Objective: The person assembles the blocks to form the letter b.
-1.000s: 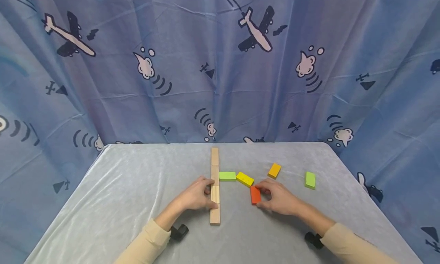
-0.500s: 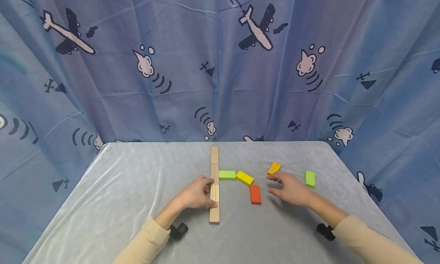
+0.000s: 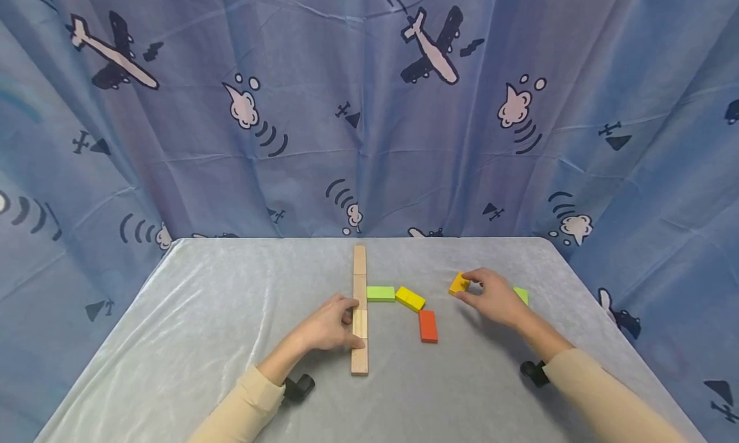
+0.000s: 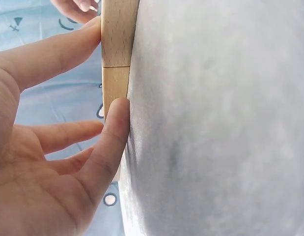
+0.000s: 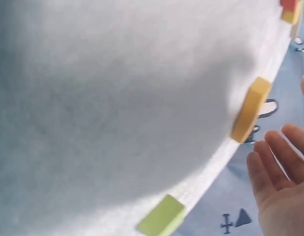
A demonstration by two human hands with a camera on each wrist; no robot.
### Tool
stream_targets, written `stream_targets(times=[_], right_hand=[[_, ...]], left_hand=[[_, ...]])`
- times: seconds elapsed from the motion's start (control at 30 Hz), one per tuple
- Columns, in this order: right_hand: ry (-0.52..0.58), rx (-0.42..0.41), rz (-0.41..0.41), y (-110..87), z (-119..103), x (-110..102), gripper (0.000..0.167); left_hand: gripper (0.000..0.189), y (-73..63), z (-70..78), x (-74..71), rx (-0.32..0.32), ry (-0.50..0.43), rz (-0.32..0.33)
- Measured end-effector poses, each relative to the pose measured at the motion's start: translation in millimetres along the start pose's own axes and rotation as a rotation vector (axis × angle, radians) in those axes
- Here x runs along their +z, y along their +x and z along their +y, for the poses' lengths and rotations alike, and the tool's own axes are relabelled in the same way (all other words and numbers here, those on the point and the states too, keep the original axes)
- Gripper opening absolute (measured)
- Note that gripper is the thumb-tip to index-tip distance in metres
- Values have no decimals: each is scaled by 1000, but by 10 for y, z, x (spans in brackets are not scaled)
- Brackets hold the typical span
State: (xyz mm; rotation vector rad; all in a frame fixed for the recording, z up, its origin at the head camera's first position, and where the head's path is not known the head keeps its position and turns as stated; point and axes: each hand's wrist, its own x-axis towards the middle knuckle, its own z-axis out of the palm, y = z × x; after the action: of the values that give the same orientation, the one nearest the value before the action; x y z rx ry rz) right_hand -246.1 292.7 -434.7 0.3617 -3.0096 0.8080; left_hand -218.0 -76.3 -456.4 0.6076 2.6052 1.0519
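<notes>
My left hand (image 3: pixel 329 324) rests its thumb and fingertips on a straight row of plain wooden blocks (image 3: pixel 360 359). In the left wrist view, fairly straight fingers (image 4: pixel 110 147) and thumb touch the wooden blocks (image 4: pixel 117 37). On the right, my right hand (image 3: pixel 491 295) hovers around an orange block (image 3: pixel 458 283), thumb and fingertips near its sides. The right wrist view shows the fingers (image 5: pixel 282 157) extended and apart from that orange block (image 5: pixel 251 110). A light green block (image 3: pixel 381 294), a yellow block (image 3: pixel 410 299) and a red block (image 3: pixel 428 326) curve away from the row.
Another green block (image 3: pixel 521 295) lies on the right, partly hidden behind the right hand. A pale cloth covers the table (image 3: pixel 231 283). Behind its far edge hangs a blue curtain (image 3: pixel 300 65) printed with planes. Both wrists wear black cameras.
My right hand has let go of the red block and moved right and away from me to the orange block. The left hand stays in place on the wooden row.
</notes>
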Motion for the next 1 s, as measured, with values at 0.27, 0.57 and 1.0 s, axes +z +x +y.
stream_targets(times=[0.27,0.57,1.0], right_hand=[[-42,72,7,132,149,88,64],[-62,115,-14,200,172,143,67],[25,119,-2,185,171,147,67]], left_hand=[[83,9,8,-7,-2,10,-4],[83,-7,23,-9,-4,-2,-5],[82,-3,12,-2,-2,5,1]])
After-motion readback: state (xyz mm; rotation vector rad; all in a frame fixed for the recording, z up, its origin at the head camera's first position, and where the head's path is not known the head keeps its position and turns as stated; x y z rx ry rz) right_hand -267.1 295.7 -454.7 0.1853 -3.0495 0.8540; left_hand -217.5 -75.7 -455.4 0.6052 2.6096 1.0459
